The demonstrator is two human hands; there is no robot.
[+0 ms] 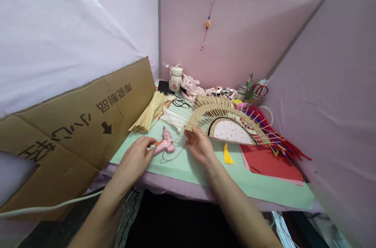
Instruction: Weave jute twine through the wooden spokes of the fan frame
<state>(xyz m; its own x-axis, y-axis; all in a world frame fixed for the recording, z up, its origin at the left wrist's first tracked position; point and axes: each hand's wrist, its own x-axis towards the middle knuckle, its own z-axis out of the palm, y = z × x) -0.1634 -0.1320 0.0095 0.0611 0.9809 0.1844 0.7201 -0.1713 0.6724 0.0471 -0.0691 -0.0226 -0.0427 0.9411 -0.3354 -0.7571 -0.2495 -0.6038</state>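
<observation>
Directions are read from the middle of the worktop's (188,168) near edge, with 12 o'clock straight ahead. At 11 o'clock, the left hand (136,156) has its fingers wrapped on the handle of the glue gun (167,142); this should be rigid, fairly light and smooth, best held by the handle, well clear of the nozzle. Toward 12 o'clock, the right hand (201,148), palm turned up, has its fingers pinching the left end of the woven fan (232,130). The fan lies at 1 o'clock and is likely light and springy, with thin projecting sticks that could snap; take hold at the dense woven band, not the stick tips. Count, near to far: one glue gun; one yellow tassel (227,155), 1 o'clock; red sheets (270,164), 2 o'clock, number not discernible; one fan; one bundle of pale sticks (149,114), 11 o'clock, too many to count; one pair of red-handled scissors (260,90), 1 o'clock; one lidded bottle (175,79), 12 o'clock; one beaded ornament (207,24), hanging at 12 o'clock.
</observation>
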